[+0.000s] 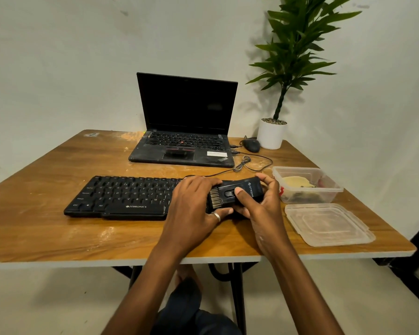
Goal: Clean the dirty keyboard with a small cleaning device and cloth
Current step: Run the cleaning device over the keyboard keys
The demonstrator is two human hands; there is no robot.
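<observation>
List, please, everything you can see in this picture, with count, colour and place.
keyboard: one, black, front centre of table
cleaning device: one, dark with bristles, over keyboard's right end
laptop: one, black, open, behind keyboard
mouse: one, black, right of laptop
potted plant: one, green in white pot, back right
container: one, clear, right of keyboard
lid: one, clear, in front of container
table: one, wooden
left hand: on device
right hand: gripping device

Dusty open laptop (183, 131) at the back, wired mouse (251, 145) beside a white potted plant (272, 135), loose plastic lid (328, 224) on the wooden table (58, 228)
</observation>
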